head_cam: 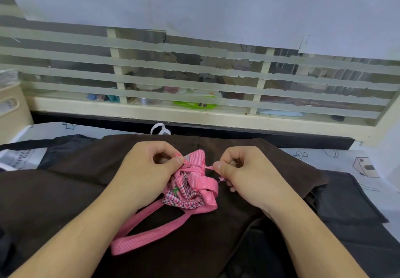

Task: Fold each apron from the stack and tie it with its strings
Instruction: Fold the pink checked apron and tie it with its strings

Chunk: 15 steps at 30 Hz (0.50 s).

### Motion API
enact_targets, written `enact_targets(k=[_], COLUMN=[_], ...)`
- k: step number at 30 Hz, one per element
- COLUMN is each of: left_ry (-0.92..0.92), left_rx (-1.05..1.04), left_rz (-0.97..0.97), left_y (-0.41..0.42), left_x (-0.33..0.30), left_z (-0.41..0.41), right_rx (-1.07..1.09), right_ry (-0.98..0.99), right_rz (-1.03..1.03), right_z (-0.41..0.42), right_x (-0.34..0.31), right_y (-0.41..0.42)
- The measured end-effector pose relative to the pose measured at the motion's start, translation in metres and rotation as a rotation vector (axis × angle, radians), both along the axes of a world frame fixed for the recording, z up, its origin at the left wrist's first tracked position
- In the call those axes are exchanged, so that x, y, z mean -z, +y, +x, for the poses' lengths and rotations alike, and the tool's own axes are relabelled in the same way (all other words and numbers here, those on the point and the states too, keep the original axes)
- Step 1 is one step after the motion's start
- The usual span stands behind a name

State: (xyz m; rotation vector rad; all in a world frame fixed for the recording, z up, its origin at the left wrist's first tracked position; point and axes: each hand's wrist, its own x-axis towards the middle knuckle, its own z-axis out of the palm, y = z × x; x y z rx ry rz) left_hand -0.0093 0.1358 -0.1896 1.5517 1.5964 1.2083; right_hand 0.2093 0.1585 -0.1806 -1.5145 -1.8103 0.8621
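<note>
One pink apron (190,188), folded down to a small bundle of striped and checked cloth, lies on top of a brown apron (91,191) spread flat across the work surface. Its thin pink strings (194,166) cross the far end of the bundle. The left hand (149,165) sits just left of the bundle, thumb and fingers curled and pinching one string end. The right hand (242,169) sits just right of it, pinching the other string end, whose frayed tip shows below the thumb. One wide pink loop strap (151,228) trails from the bundle toward the person, lying on the brown apron. More dark aprons (350,202) lie under the brown one, to the right of the bundle; their number cannot be told. Beyond the bundle, one small white ring (160,128) rests at the far edge of the brown apron, before a striped glass partition (194,78).
</note>
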Motion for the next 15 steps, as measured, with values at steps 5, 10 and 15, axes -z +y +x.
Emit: enact_targets(k=[5, 10, 15], left_ry=[-0.058, -0.177, -0.276], left_rx=[-0.066, 0.027, 0.141], left_rz=[0.008, -0.011, -0.033], left_y=[0.005, 0.006, 0.003], left_x=[-0.001, -0.004, -0.004], left_z=[-0.014, -0.016, -0.007], right_rx=[0.048, 0.005, -0.243], right_ry=[-0.02, 0.349, 1.0], right_rz=[-0.003, -0.056, -0.192], right_z=[0.015, 0.01, -0.002], right_x=[-0.005, -0.001, -0.006], right_y=[0.001, 0.004, 0.0])
